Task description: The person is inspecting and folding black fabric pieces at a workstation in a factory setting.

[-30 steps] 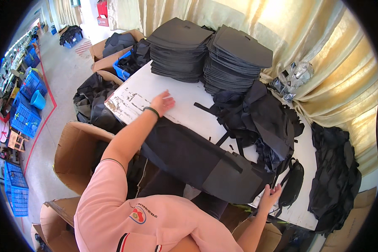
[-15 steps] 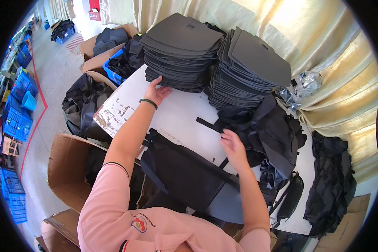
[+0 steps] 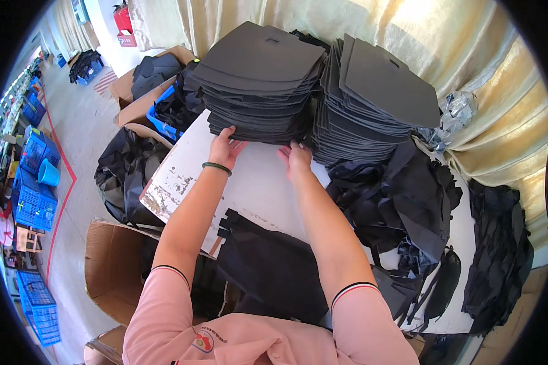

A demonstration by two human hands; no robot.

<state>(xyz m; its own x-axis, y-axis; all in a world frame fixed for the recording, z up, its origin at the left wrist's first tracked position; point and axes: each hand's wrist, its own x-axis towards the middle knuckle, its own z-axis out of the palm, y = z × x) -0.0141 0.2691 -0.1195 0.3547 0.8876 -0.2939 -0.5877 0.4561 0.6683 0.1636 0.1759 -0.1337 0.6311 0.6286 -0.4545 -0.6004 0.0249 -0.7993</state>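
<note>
- Left hand (image 3: 224,152) and right hand (image 3: 297,160): both at the lower front edge of the left stack of black sheets (image 3: 259,82); cannot tell whether gripping.
- It stands on the white counter (image 3: 265,188), beside the right stack (image 3: 374,94).

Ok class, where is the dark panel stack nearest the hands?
In the head view, the panel stack stands upper centre on the white table, just left of another stack.
</note>
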